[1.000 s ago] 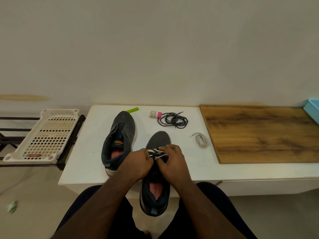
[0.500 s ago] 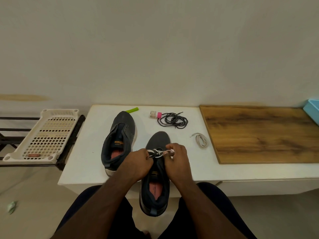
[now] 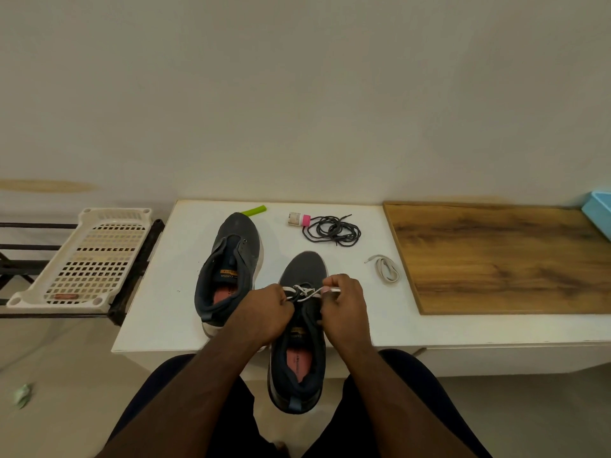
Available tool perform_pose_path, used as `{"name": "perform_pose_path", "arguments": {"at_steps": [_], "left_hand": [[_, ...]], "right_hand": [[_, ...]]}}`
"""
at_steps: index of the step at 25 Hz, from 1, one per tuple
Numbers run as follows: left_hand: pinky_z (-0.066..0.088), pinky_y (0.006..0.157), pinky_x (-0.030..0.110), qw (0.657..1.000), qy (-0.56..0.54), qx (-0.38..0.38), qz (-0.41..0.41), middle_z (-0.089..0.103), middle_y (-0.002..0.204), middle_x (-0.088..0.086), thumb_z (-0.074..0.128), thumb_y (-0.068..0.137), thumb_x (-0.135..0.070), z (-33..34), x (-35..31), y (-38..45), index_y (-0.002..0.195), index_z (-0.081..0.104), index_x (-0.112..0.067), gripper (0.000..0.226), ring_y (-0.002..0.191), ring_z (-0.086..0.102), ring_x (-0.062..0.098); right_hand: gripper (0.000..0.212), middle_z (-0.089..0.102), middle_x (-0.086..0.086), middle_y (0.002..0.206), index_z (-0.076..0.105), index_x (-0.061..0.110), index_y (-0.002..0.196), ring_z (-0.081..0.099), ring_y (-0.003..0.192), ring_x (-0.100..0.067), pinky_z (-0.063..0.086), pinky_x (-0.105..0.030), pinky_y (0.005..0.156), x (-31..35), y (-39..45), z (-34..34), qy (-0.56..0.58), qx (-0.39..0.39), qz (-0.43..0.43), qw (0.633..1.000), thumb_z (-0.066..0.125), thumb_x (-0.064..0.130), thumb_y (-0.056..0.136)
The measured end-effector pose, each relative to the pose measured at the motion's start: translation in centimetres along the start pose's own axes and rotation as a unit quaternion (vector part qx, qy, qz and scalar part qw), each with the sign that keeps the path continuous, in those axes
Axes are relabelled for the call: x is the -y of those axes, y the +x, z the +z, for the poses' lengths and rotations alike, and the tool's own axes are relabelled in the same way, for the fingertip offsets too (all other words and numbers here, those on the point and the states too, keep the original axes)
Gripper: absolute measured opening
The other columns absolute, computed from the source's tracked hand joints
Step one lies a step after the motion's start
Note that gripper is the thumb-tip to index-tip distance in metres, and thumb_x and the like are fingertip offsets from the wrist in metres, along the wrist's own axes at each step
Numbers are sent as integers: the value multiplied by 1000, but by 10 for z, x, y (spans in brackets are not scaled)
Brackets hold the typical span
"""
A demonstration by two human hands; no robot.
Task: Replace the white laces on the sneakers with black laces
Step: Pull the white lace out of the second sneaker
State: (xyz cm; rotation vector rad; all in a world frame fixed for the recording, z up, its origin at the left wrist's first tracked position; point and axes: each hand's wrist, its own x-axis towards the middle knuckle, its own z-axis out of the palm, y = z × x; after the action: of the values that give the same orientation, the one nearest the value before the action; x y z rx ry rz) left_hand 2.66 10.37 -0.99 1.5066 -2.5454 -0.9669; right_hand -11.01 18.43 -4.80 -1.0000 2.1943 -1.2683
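Two dark grey sneakers are on the white table. The left sneaker has no lace. The right sneaker hangs with its heel over the table's front edge and carries a white lace across its upper eyelets. My left hand pinches the lace's left end. My right hand pinches the right end and holds it out to the right. A tangle of black laces lies behind the sneakers. A loose white lace is coiled on the table to the right.
A small bottle with a pink cap and a green stick lie at the table's back. A wooden board covers the right side. A white perforated tray rests on a black rack to the left. A blue box corner shows far right.
My hands have moved apart a little. The right hand has drawn the white lace end out to the right, so more lace shows between the hands.
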Motion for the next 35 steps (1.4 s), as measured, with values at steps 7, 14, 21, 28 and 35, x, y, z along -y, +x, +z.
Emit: {"name": "perform_pose_path", "arguments": {"at_steps": [7,14,21,28,35], "left_hand": [[37,56,22,1000,12,0,3,56,73,-3,49,98,-31,3,-1,1,81,50,-22,19,65,51,9],[46,62,27,1000,0,-1,0,60,76,1,50,96,-30,0,-1,-1,81,52,-19,19,70,57,14],[37,55,24,1000,15,-5,4,58,74,-2,50,95,-31,3,1,1,79,50,-21,19,67,54,11],[40,59,25,1000,11,0,-2,56,74,-2,49,96,-31,4,2,3,80,50,-20,19,70,55,13],[41,59,27,1000,15,-1,1,56,72,-2,49,95,-31,4,3,3,77,47,-22,20,68,54,13]], "right_hand": [[8,52,2,114,66,23,96,53,107,-16,47,-31,93,2,-5,13,-143,71,-57,986,59,25,92],[22,46,0,102,50,21,86,54,86,-16,56,-32,74,2,0,4,-44,-4,19,999,44,4,98],[27,51,1,129,72,30,114,50,121,-14,45,-32,103,-4,-2,11,-97,85,-55,990,65,33,88],[11,55,-1,104,62,19,88,51,92,-8,45,-22,79,-1,-4,15,-118,32,-54,991,53,19,94],[23,51,5,120,64,23,116,56,104,-6,48,-14,87,1,-2,0,9,33,-4,999,60,17,94]]}}
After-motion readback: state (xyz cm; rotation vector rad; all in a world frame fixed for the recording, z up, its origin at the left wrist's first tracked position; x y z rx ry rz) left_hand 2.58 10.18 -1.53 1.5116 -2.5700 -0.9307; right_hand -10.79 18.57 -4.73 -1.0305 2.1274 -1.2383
